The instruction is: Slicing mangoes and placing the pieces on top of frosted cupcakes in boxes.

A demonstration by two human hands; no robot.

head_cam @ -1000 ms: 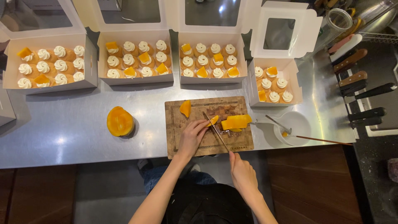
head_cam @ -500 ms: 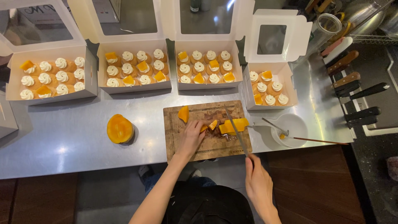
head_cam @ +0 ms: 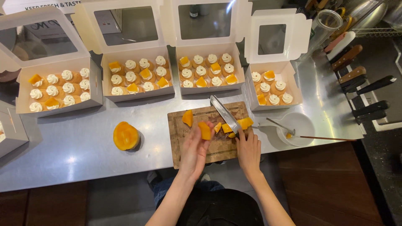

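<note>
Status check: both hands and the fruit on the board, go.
Left hand pinching orange fruit piece. Right hand gripping knife, blade over cutting board. Nothing obstructing.

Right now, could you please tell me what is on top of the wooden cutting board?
Orange fruit pieces and a knife lie on the wooden cutting board; both hands cover part of it.
</note>
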